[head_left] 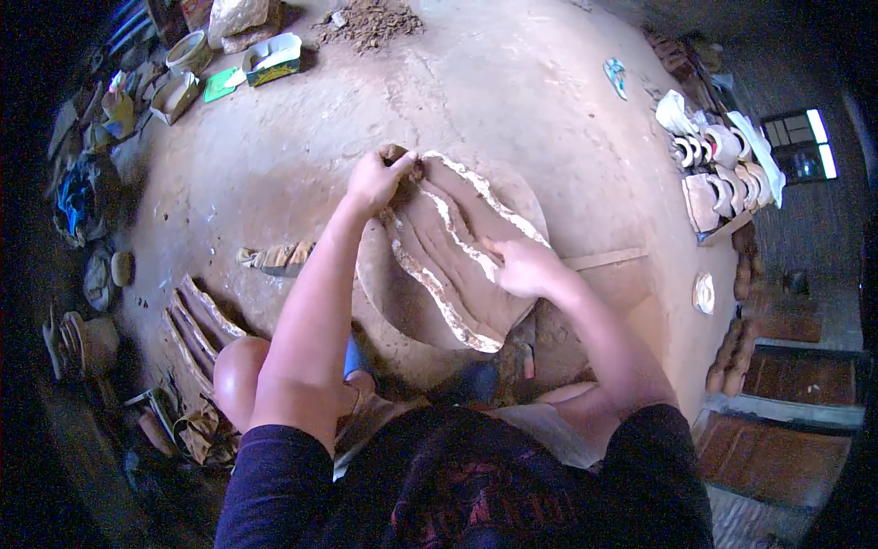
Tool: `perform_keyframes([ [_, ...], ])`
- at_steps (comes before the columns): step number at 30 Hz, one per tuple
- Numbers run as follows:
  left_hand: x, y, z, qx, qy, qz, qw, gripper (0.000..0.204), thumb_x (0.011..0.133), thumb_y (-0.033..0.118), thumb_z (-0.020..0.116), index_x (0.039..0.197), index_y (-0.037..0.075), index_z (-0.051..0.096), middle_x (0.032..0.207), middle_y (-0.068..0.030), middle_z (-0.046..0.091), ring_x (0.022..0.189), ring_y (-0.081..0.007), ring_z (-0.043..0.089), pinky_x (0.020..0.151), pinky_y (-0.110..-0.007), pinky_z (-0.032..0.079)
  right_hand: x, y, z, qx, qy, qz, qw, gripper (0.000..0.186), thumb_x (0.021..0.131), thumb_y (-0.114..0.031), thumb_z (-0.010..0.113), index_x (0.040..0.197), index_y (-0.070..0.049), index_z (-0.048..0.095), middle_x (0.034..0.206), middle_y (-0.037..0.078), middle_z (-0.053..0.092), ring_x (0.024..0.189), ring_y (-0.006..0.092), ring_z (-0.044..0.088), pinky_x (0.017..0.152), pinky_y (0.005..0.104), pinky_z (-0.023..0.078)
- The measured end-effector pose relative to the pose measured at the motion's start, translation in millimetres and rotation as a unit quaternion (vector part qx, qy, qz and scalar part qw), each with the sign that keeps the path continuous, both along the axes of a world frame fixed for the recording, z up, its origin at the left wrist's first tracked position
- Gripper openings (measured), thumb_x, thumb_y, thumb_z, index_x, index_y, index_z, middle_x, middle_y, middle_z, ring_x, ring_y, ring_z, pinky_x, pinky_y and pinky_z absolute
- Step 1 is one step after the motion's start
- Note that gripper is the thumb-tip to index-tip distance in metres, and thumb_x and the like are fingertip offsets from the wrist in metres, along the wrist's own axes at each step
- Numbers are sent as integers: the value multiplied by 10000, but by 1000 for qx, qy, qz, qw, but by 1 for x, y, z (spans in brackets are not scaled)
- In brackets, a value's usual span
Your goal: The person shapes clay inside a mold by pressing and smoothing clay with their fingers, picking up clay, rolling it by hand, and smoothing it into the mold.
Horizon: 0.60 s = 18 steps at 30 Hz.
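In front of me lies a long brown clay-like mould [462,302] with troughs and wavy, rough white edges. It rests across a round, shallow, pan-like base [378,274]. My left hand [373,186] is closed round a dark lump of clay [393,152] at the mould's far left end. My right hand [529,268] is at the mould's right side, its finger and thumb closed about a white-edged ridge. Part of that grip is hidden by the hand itself.
Another grooved mould [197,320] lies at left, near a cloth-wrapped piece [274,258]. A wooden strip [605,259] is on the floor at right. Curved white-edged pieces [727,183] are stacked at far right. Boxes [273,62] and a dirt heap [370,23] stand at the back.
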<state>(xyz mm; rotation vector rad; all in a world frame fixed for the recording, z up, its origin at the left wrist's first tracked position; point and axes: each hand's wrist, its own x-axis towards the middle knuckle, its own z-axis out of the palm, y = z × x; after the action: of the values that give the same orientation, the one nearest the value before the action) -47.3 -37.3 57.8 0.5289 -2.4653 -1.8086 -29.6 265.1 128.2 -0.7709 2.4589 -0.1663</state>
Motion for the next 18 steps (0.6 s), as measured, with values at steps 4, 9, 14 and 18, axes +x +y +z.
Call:
perform_keyframes([
  [4,11,-12,4,-39,-39,5,998,398,973,440,695,1048,60,786,886,-114,776,803,-189,701,814,-368,542,-5,12,33,148,30,-19,988,409,894,-261,590,1179,-14,751,1081,253,740,1043,424,711,930,510,562],
  [9,25,-14,-22,-62,72,106,990,399,975,424,689,1075,50,784,877,-142,777,826,-242,730,825,-392,547,2,52,-14,-263,-53,-315,911,249,925,-211,699,997,11,786,840,117,777,713,209,735,700,378,574],
  [14,43,-18,-36,-55,118,109,986,354,969,347,723,1095,21,774,1126,-161,730,1115,-286,684,965,-387,512,7,26,-16,-309,-125,-345,878,467,935,-49,684,1383,51,600,840,47,691,673,124,670,620,265,561],
  [18,56,-4,-70,47,142,172,974,409,960,366,740,1160,9,743,1142,-178,715,1135,-290,668,1010,-394,490,8,-3,-17,-228,-198,-351,886,614,948,-61,574,1544,9,440,778,54,661,595,144,651,508,274,528],
])
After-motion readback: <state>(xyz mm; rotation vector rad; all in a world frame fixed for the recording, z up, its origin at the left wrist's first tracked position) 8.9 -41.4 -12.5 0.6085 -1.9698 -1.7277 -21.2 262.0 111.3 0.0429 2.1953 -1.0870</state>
